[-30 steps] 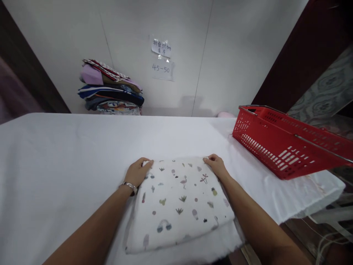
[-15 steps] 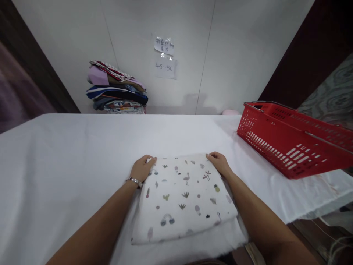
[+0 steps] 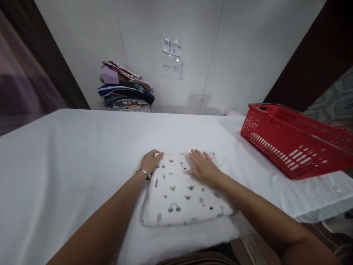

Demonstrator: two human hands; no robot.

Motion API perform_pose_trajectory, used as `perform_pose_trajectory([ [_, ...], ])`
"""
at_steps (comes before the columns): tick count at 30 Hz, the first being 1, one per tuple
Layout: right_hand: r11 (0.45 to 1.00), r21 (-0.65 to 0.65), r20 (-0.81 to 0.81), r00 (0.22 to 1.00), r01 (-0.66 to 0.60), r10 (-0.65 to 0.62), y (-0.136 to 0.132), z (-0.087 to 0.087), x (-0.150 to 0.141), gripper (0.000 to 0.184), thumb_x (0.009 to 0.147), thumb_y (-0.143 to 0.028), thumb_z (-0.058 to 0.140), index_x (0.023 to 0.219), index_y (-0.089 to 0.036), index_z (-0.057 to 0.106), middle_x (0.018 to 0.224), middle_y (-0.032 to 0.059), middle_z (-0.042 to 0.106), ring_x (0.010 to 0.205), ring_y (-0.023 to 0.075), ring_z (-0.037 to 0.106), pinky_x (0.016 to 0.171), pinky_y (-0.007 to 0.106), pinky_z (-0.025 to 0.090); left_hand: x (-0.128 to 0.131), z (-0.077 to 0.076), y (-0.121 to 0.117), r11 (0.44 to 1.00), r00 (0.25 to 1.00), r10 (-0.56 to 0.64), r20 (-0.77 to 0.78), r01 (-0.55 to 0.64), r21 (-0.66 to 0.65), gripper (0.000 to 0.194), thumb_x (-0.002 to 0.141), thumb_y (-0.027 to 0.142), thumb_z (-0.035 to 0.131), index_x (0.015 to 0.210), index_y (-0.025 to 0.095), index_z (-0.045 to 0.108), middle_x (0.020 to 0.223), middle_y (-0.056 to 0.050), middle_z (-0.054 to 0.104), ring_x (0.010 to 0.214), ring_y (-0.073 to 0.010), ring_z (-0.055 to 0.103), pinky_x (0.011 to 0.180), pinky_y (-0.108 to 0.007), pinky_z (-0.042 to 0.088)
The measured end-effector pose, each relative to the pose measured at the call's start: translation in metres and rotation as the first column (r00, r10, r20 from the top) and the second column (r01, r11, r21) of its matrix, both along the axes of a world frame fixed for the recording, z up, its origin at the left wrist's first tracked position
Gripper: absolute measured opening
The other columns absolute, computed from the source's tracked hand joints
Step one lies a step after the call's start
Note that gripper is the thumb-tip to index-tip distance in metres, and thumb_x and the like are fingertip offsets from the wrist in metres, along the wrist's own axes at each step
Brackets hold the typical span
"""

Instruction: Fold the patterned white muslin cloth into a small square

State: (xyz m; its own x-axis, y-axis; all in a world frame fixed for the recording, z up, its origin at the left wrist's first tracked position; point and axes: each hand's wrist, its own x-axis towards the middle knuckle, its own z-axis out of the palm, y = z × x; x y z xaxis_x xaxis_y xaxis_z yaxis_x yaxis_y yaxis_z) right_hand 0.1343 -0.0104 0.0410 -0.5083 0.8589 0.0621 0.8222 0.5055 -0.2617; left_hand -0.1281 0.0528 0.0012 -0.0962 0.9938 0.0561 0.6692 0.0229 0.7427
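Note:
A folded white cloth (image 3: pixel 179 198) printed with small cacti, flamingos and rainbows lies on the white-covered table (image 3: pixel 68 154) near its front edge. My left hand (image 3: pixel 150 161), with a bracelet at the wrist, curls its fingers over the cloth's far left corner. Flat on top of the cloth near its far edge rests my right hand (image 3: pixel 203 167), fingers stretched out and holding nothing.
A red plastic basket (image 3: pixel 292 140) with metal handles sits tilted at the table's right end. A stack of folded colourful fabrics (image 3: pixel 125 88) stands at the back against the white wall, beside taped paper notes (image 3: pixel 171 59). The table's front right edge drops off close to the cloth.
My right hand left the cloth's far right corner and now lies flat on top of it. My left hand stayed at the left corner. The view shifted left.

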Motion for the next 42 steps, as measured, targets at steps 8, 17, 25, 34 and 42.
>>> perform_pose_trajectory([
  [8, 1.000, -0.013, 0.100, 0.995, 0.028, -0.027, 0.031, -0.036, 0.013, 0.073, 0.086, -0.065, 0.020, 0.144, -0.022, 0.018, 0.150, 0.0047, 0.011, 0.137, 0.0243, 0.007, 0.110, 0.043, 0.004, 0.001, -0.003, -0.001, 1.000, 0.999, -0.010, 0.039, 0.010, 0.003, 0.035, 0.074, 0.053, 0.048, 0.080, 0.021, 0.062, 0.059, 0.003, 0.052, 0.059, -0.0146, 0.049, 0.054, -0.025, 0.035],
  [17, 0.999, -0.010, 0.112, 0.993, 0.040, -0.039, 0.029, -0.036, 0.011, 0.076, 0.085, -0.067, 0.017, 0.144, -0.019, 0.019, 0.149, 0.0067, 0.012, 0.137, 0.0233, 0.008, 0.109, 0.044, 0.005, -0.006, 0.021, -0.017, 0.984, 0.989, 0.067, -0.133, -0.044, 0.172, 0.029, 0.083, 0.035, 0.043, 0.103, 0.019, 0.058, 0.114, -0.007, 0.058, 0.089, -0.0196, 0.059, 0.080, -0.031, 0.042],
  [25, 0.999, -0.018, 0.152, 0.988, 0.038, -0.035, 0.027, -0.030, 0.006, 0.076, 0.085, -0.066, 0.017, 0.144, -0.018, 0.019, 0.149, 0.0081, 0.012, 0.137, 0.0231, 0.008, 0.109, 0.044, 0.006, 0.056, 0.031, -0.046, 0.899, 0.796, -0.304, -0.523, 0.421, 0.119, 0.056, 0.086, 0.051, 0.032, 0.130, 0.018, 0.040, 0.145, -0.010, 0.029, 0.135, -0.0261, 0.020, 0.109, -0.044, 0.017],
  [34, 0.959, -0.048, 0.088, 0.958, 0.279, -0.274, 0.036, -0.031, 0.040, 0.074, 0.084, -0.066, 0.022, 0.142, -0.019, 0.024, 0.149, 0.0077, 0.015, 0.137, 0.0243, 0.008, 0.108, 0.048, 0.006, 0.054, 0.000, -0.034, 0.921, 0.704, -0.338, -0.625, 0.385, -0.065, 0.072, 0.084, 0.060, 0.022, 0.139, 0.015, 0.027, 0.148, -0.010, 0.018, 0.137, -0.0272, 0.010, 0.110, -0.044, 0.010],
  [42, 0.933, -0.257, -0.385, 0.858, 0.254, -0.339, 0.045, -0.034, 0.064, 0.071, 0.081, -0.060, 0.043, 0.136, -0.016, 0.038, 0.148, 0.0069, 0.022, 0.137, 0.0209, 0.013, 0.111, 0.033, 0.009, 0.055, 0.005, -0.034, 0.921, 0.732, -0.346, -0.587, 0.383, -0.066, 0.065, 0.086, 0.055, 0.026, 0.138, 0.018, 0.030, 0.148, -0.008, 0.020, 0.137, -0.0244, 0.012, 0.110, -0.042, 0.010],
])
